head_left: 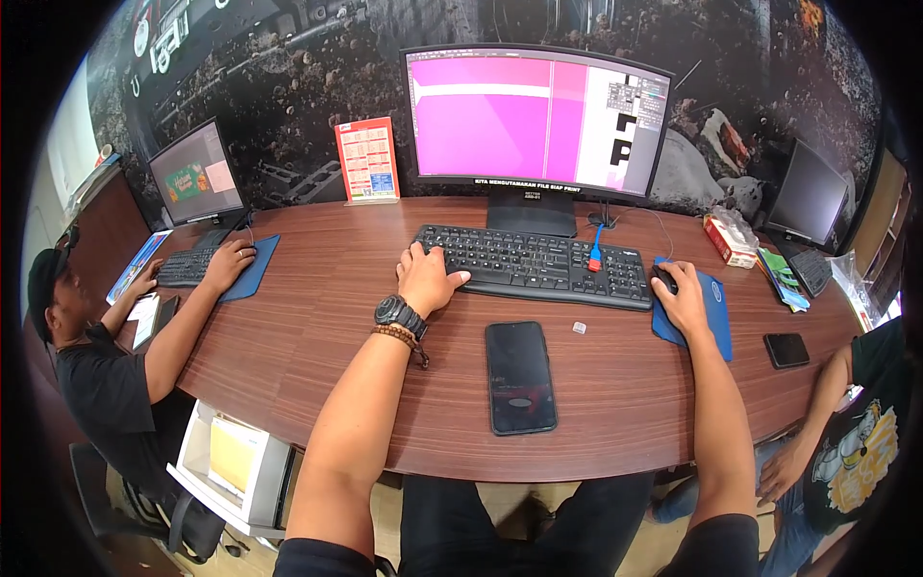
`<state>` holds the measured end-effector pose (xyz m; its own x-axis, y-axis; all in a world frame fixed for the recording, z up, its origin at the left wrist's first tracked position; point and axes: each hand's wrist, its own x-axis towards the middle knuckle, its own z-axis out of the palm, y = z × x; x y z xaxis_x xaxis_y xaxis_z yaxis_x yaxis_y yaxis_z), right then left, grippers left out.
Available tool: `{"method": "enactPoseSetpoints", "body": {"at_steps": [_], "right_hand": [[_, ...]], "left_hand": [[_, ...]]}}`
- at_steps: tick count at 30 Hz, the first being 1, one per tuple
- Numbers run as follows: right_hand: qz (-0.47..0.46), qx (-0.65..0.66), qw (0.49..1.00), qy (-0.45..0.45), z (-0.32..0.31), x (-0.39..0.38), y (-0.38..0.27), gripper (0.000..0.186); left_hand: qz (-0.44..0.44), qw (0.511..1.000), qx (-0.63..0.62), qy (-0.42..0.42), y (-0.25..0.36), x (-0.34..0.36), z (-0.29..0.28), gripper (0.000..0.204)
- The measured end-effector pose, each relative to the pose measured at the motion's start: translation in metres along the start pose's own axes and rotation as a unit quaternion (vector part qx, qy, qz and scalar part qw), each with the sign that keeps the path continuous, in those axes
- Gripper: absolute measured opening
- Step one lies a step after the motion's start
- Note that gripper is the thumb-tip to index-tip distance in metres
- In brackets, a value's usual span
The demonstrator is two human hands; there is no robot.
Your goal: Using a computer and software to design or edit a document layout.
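Observation:
My left hand [431, 279], with a black watch and bead bracelets at the wrist, rests open on the left end of a black keyboard [529, 264]. My right hand [681, 298] grips a dark mouse [662, 279] on a blue mat [717, 332]. A curved monitor [486, 115] shows pink areas and large black letters. A red-and-blue thumb drive [595, 258] lies across the keyboard. Between my arms lie a black phone [519, 377] and a small translucent square item [579, 328].
A co-worker [101, 385] works at another monitor [197, 171] on the left; another person [846, 433] sits at right. The curved wooden desk [260, 337] also holds a red calendar [369, 159], a red box [726, 240], a second phone [786, 350] and a dark screen [808, 192]. An open drawer [207, 457] juts below.

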<state>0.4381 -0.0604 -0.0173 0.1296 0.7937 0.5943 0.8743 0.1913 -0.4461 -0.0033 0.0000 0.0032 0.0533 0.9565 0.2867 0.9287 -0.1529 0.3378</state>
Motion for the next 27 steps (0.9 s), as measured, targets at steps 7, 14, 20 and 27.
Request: {"method": "enactPoseSetpoints", "body": {"at_steps": [7,14,20,27], "right_hand": [[0.005,-0.007,1.000,0.000,-0.0030,-0.0014,-0.0052,0.035],[-0.005,0.006,1.000,0.007,-0.0019,-0.0015,-0.0003,0.034],[-0.010,0.004,1.000,0.012,-0.0015,-0.0016,-0.0030,0.032],[0.004,0.007,1.000,0.021,-0.0022,-0.0022,-0.0073,0.031]], "left_hand": [[0.001,1.000,0.001,-0.001,-0.0001,-0.0013,-0.0009,0.064],[-0.003,1.000,-0.001,-0.006,-0.0001,-0.0001,-0.0006,0.064],[-0.009,1.000,-0.002,-0.013,-0.0009,-0.0001,-0.0014,0.066],[-0.040,0.998,0.056,0.003,0.0026,-0.0024,-0.0061,0.079]]}}
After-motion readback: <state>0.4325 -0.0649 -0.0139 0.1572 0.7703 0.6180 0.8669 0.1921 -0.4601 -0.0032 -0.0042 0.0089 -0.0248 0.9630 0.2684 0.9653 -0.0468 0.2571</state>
